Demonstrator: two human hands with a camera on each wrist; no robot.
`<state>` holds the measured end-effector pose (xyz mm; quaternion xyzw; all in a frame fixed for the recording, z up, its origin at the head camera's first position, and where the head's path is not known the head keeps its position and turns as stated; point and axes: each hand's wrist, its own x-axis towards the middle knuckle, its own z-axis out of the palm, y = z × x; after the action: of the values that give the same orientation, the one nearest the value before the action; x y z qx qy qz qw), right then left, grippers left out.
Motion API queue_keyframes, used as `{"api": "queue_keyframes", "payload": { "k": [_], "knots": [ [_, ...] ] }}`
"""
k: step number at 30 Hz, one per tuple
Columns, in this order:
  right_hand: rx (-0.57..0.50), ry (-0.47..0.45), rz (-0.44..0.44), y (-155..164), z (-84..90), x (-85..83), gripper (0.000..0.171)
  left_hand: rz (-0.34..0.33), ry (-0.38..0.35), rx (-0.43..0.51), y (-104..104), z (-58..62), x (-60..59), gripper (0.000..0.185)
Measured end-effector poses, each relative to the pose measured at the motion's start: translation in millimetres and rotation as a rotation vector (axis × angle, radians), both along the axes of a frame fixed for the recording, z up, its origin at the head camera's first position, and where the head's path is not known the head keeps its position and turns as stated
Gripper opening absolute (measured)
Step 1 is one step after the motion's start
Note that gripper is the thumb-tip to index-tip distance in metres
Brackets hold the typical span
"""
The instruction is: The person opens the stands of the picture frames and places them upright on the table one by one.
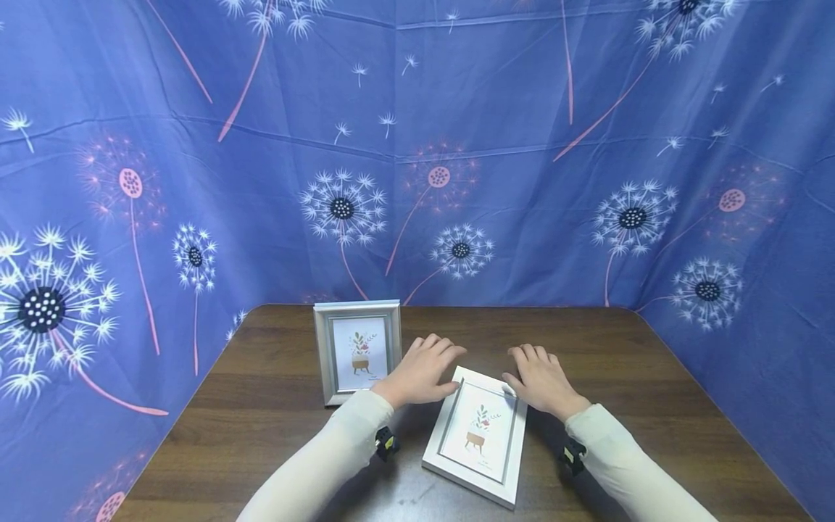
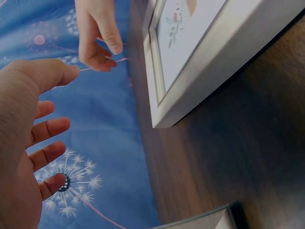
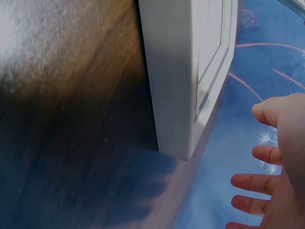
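Nearest you, a white frame (image 1: 478, 435) lies flat on the table (image 1: 274, 428), picture up, tilted a little to the right. Your hands sit at its far end. Your left hand (image 1: 420, 371) hovers at the far left corner, fingers spread and relaxed, gripping nothing; the left wrist view shows its palm (image 2: 19, 157) open, with the frame's corner (image 2: 190, 81) just beside it. Your right hand (image 1: 538, 377) sits at the far right corner, fingers loosely extended, holding nothing; whether it touches the frame you cannot tell. Further back, left of your left hand, a second frame (image 1: 358, 351) stands upright, facing you. Behind the table hangs a blue dandelion cloth (image 1: 457, 145).
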<state>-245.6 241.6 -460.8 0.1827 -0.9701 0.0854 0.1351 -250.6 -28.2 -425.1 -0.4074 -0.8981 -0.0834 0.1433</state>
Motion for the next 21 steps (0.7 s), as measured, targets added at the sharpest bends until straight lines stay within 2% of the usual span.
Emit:
{"api": "queue_keyframes", "payload": {
  "k": [13,21],
  "knots": [
    [-0.022,0.004,-0.012,18,-5.6,-11.3,0.041,0.03,-0.052,-0.07,16,-13.0,-10.4,0.057],
    [-0.04,-0.033,0.042,27,-8.0,-15.7,0.036,0.06,-0.089,-0.135,25,-20.5,-16.2,0.055]
  ]
}}
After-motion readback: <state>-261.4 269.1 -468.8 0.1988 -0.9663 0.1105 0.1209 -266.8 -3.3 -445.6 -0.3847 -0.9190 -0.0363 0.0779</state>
